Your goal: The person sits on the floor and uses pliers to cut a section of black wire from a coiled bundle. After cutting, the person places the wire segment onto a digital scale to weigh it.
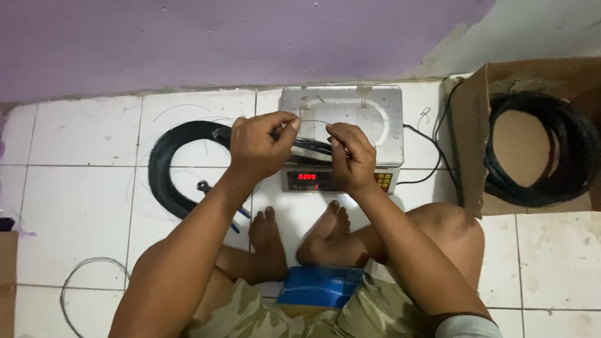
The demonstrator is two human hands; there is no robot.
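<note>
My left hand [258, 145] and my right hand [349, 156] are raised over the front of a metal-topped digital scale [369, 112]. Between their fingertips they pinch a thin dark wire [313, 122] that stretches from one hand to the other. A bundle of black wire [310, 147] runs from under my left hand onto the scale's platform. It joins a large coil of black wire [164, 164] lying on the white tiles to the left. The scale's red display [307, 177] is lit.
An open cardboard box [471, 125] at the right holds another big black wire coil [566, 147]. Blue-handled pliers [219, 199] lie by the left coil. A loose wire loop [84, 275] lies at lower left. A blue box [319, 286] rests by my crossed legs. A purple wall stands behind.
</note>
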